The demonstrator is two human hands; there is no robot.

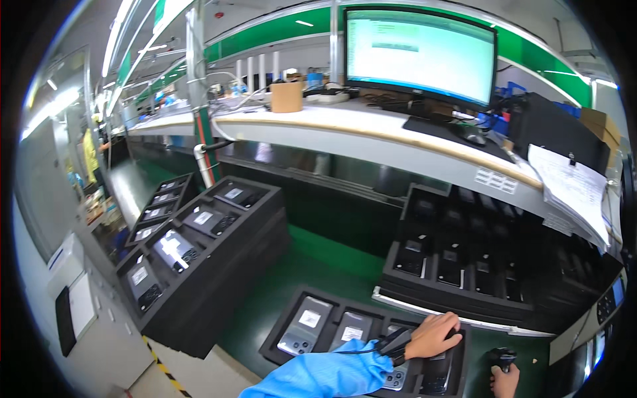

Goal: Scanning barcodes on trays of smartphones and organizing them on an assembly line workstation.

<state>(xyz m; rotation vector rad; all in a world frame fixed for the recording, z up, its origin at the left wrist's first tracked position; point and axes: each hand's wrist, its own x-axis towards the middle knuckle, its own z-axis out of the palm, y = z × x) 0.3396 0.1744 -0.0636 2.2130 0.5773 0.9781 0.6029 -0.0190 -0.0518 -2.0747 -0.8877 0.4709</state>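
My left hand [432, 336], at the end of a blue sleeve [332, 371], reaches over the right part of a black foam tray [335, 298]. Its thumb and fingers are apart, lying over a slot with a phone [436, 381]; I cannot tell how firmly they touch it. A black strap [396, 345] circles that wrist. To the left in the same tray lie a grey phone [305, 325] and another phone [350, 330], both with white labels and camera lenses. At the lower right my right hand [505, 383] is closed around the handle of a black barcode scanner [502, 358].
Stacked foam trays of phones stand left [232, 245] and right [458, 298] on the green surface. Above runs a white shelf [318, 126] bearing a monitor [421, 56], a mouse [472, 134] and a tape roll [286, 97]. Clipped papers [570, 186] hang at the right.
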